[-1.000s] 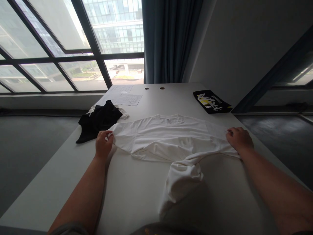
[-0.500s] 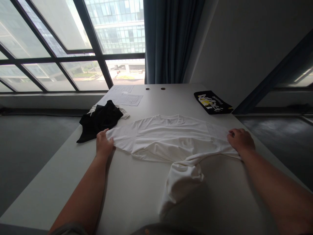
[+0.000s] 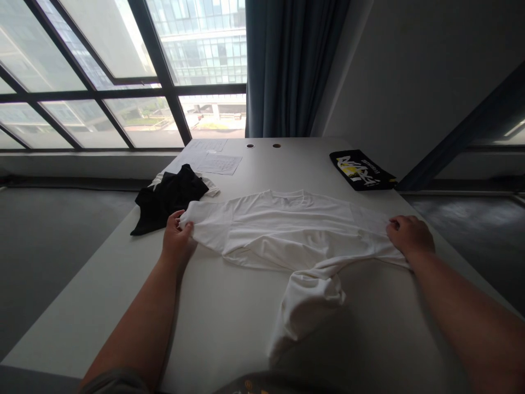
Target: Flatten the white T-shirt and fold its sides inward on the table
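Note:
A white T-shirt (image 3: 287,224) lies spread across the table, its neckline facing the far side. Its lower part is bunched and trails toward me in a crumpled fold. My left hand (image 3: 177,235) is closed on the end of the left sleeve, thumb and fingers pinching the cloth, with the sleeve edge slightly lifted. At the opposite end, my right hand (image 3: 410,234) has its fingers curled on the right sleeve. The right fingertips are partly hidden.
Beyond my left hand a crumpled black garment (image 3: 168,197) lies over some white cloth. Printed paper sheets (image 3: 217,162) lie farther back. A folded black item with white and yellow print (image 3: 363,169) rests at the far right of the white table (image 3: 229,317).
My left hand has raised the left sleeve edge a little off the table. The right hand keeps its hold on the other sleeve. The view has shifted slightly.

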The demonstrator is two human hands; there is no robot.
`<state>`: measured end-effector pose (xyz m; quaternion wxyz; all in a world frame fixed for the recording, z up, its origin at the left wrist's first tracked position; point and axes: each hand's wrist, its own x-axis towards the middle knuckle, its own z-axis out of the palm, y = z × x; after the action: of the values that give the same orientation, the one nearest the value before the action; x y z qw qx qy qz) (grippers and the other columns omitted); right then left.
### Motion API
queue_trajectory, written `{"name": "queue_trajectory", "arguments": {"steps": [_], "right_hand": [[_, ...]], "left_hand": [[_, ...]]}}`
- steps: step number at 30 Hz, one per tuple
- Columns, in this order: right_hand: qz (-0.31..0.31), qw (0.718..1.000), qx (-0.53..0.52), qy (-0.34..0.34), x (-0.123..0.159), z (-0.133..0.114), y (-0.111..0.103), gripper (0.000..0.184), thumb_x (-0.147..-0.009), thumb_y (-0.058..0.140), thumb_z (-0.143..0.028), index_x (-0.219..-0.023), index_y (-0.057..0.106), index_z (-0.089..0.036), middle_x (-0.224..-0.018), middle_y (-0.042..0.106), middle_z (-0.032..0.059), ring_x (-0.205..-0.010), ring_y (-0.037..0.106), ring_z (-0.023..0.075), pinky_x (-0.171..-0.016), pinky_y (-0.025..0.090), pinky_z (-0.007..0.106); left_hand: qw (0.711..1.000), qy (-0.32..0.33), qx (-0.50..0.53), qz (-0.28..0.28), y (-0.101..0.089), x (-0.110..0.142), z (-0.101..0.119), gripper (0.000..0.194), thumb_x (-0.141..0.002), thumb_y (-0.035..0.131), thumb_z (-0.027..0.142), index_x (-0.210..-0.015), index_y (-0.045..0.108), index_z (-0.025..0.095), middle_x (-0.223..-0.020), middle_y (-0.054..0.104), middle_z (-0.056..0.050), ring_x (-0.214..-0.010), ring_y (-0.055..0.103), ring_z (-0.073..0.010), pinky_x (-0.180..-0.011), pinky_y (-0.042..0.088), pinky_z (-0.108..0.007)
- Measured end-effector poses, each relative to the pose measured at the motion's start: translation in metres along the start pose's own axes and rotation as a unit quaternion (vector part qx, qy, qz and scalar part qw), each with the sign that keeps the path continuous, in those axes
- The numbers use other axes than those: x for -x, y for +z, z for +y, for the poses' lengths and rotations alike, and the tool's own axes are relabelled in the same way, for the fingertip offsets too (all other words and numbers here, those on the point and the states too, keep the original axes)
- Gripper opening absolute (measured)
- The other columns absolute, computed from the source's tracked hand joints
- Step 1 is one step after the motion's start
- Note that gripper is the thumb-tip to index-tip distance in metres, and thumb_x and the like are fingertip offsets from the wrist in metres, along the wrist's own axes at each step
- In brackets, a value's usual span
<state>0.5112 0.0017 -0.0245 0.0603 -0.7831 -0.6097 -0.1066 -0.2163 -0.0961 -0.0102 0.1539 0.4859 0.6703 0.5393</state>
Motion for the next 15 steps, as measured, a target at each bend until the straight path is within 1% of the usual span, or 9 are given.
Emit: {"name": "queue_trajectory", "arguments": {"steps": [3,5,8,12,14,15], "right_hand": [[0.005,1.0,-0.001,-0.003,0.0,0.0007,0.0009,0.04,-0.097,0.043,-0.028,-0.12,0.072,-0.012,-0.123,0.066,0.0228,-0.106,0.058,0.0335,-0.091,0.043,0.04],[0.009,1.0,-0.002,-0.005,0.0,0.0008,0.0013,0.041,-0.098,0.043,-0.028,-0.12,0.072,-0.011,-0.122,0.066,0.0234,-0.106,0.057,0.0333,-0.091,0.043,0.04],[0.008,1.0,0.002,-0.006,0.0001,-0.0002,0.0007,0.041,-0.098,0.042,-0.028,-0.121,0.072,-0.01,-0.122,0.066,0.0224,-0.105,0.057,0.0324,-0.091,0.042,0.038],[0.004,1.0,0.014,-0.002,-0.0004,-0.0027,-0.0012,0.039,-0.098,0.045,-0.026,-0.12,0.073,-0.01,-0.12,0.066,0.0218,-0.105,0.058,0.031,-0.091,0.042,0.037],[0.0,1.0,0.016,-0.001,-0.0011,-0.0029,-0.0013,0.039,-0.097,0.046,-0.025,-0.12,0.073,-0.009,-0.119,0.066,0.0221,-0.104,0.058,0.0306,-0.092,0.042,0.037],[-0.001,1.0,0.013,-0.001,-0.0015,-0.0025,-0.0009,0.039,-0.096,0.047,-0.025,-0.12,0.073,-0.009,-0.119,0.066,0.0223,-0.103,0.058,0.0307,-0.092,0.041,0.037]], "left_hand": [[0.991,-0.031,0.131,-0.007,0.0023,-0.0018,-0.0016,0.054,-0.074,0.077,0.043,-0.121,0.062,0.021,-0.096,0.064,-0.001,-0.071,0.059,-0.0113,-0.067,0.049,-0.023],[0.983,-0.041,0.178,0.004,0.0039,-0.0036,-0.0033,0.053,-0.072,0.079,0.042,-0.117,0.062,0.021,-0.096,0.064,-0.001,-0.074,0.06,-0.0119,-0.069,0.05,-0.024],[0.978,-0.046,0.202,0.018,0.0063,-0.0055,-0.0038,0.052,-0.069,0.08,0.037,-0.115,0.061,0.021,-0.095,0.064,0.0,-0.075,0.061,-0.0116,-0.07,0.05,-0.023],[0.97,-0.051,0.237,0.018,0.0087,-0.0056,-0.0018,0.049,-0.066,0.077,0.03,-0.112,0.06,0.022,-0.092,0.062,0.002,-0.071,0.059,-0.0093,-0.066,0.047,-0.02],[0.977,-0.05,0.207,0.014,0.0075,-0.005,-0.0015,0.045,-0.068,0.073,0.031,-0.111,0.061,0.022,-0.089,0.062,0.003,-0.067,0.058,-0.0097,-0.062,0.046,-0.02],[0.985,-0.049,0.166,0.012,0.0063,-0.0047,-0.0016,0.043,-0.07,0.072,0.032,-0.111,0.062,0.022,-0.086,0.062,0.003,-0.064,0.057,-0.0101,-0.06,0.045,-0.02]]}}
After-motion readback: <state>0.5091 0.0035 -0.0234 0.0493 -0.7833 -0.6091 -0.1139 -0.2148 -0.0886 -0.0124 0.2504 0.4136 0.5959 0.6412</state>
